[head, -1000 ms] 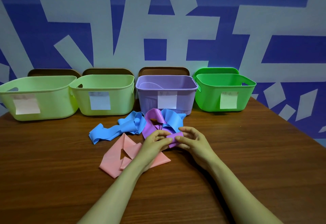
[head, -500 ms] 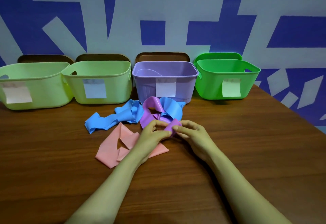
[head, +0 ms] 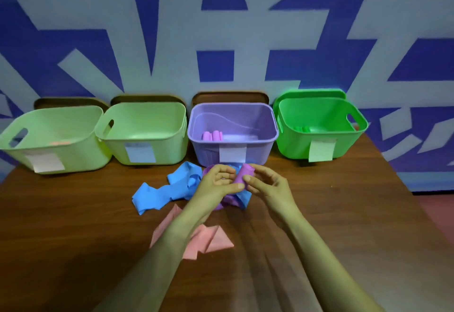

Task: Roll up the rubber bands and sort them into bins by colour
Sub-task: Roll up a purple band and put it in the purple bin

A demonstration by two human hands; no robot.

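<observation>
head view: a blue-and-pale patterned wall (head: 221, 29) backs a brown wooden counter (head: 73, 250). four bins stand in a row along its far edge: a far-left pale green bin (head: 81, 149), a second pale green bin (head: 167, 149) just beside it, a purple bin (head: 206, 154) and a bright green bin (head: 292, 147). each has a paper label on its front. a person's two bare forearms reach in from the near edge. the left hand (head: 216, 184) and right hand (head: 267, 186) meet just in front of the purple bin. both sets of fingers are curled and grasping the purple band (head: 242, 175); its rolled part sits between the thumbs and its loose tail trails to the counter beneath the hands. a blue band (head: 157, 195) lies unrolled and crumpled to the left of the hands, part of it passing under them. a pink band (head: 216, 240) lies folded flat nearer the person, partly under the left forearm. two purple rolls (head: 212, 136) rest inside the purple bin and green rolls (head: 302, 129) inside the bright green bin. a pink shape (head: 59, 143), too blurred to make out, lies in the far-left bin.
</observation>
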